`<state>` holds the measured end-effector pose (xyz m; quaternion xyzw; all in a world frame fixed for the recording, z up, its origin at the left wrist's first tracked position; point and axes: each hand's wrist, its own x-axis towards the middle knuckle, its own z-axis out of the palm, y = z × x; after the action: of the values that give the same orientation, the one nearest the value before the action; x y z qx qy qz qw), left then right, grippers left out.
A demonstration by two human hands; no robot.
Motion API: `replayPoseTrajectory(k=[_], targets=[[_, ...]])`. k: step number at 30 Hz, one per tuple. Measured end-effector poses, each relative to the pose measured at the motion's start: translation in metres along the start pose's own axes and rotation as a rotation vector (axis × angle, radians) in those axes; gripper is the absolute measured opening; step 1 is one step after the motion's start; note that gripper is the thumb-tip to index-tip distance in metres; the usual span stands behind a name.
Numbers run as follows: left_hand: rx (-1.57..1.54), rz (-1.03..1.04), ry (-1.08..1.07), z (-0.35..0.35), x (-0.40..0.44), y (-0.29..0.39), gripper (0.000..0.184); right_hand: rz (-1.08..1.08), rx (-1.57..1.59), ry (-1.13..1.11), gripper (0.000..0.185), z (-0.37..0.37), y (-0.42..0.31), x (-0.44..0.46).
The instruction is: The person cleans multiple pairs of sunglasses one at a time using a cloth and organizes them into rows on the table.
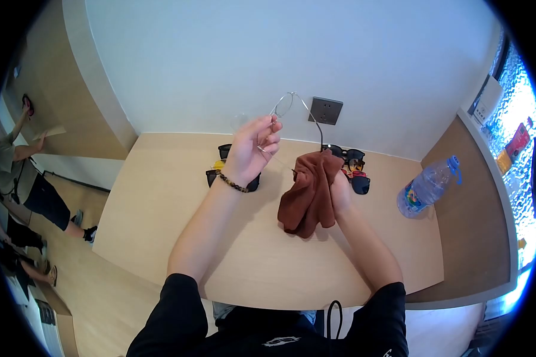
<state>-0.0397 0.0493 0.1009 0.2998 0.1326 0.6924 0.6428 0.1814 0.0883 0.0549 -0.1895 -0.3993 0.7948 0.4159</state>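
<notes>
My left hand point(250, 150) is raised above the table, its fingers pinching a pair of thin metal-rimmed eyeglasses point(284, 106). One arm of the glasses slopes down to the brown cloth point(308, 193). My right hand point(341, 193) is closed around that cloth, which hangs in loose folds; the tip of the glasses' arm disappears into it. Most of the right fingers are hidden behind the fabric. Dark sunglasses point(360, 184) lie just beyond the right hand, alongside black-framed sunglasses point(335, 151). More dark eyewear point(225, 151), with something yellow, is partly covered by my left hand.
A clear plastic bottle point(424, 187) with a blue cap stands on the right of the wooden table point(250, 256), near a side panel point(476, 220). A dark wall socket point(326, 110) sits behind. People point(36, 184) stand at the far left; one hand touches a light board.
</notes>
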Motion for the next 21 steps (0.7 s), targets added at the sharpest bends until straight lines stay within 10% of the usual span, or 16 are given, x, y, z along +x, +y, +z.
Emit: replayPoseTrajectory(k=[10, 21], targets=[[0.315, 0.047, 0.383, 0.001, 0.001, -0.023, 0.021, -0.035, -0.499, -0.282, 0.016, 0.009, -0.006, -0.013], [0.521, 0.023, 0.204, 0.027, -0.006, -0.027, 0.021, -0.068, -0.812, -0.326, 0.012, 0.012, 0.003, -0.014]])
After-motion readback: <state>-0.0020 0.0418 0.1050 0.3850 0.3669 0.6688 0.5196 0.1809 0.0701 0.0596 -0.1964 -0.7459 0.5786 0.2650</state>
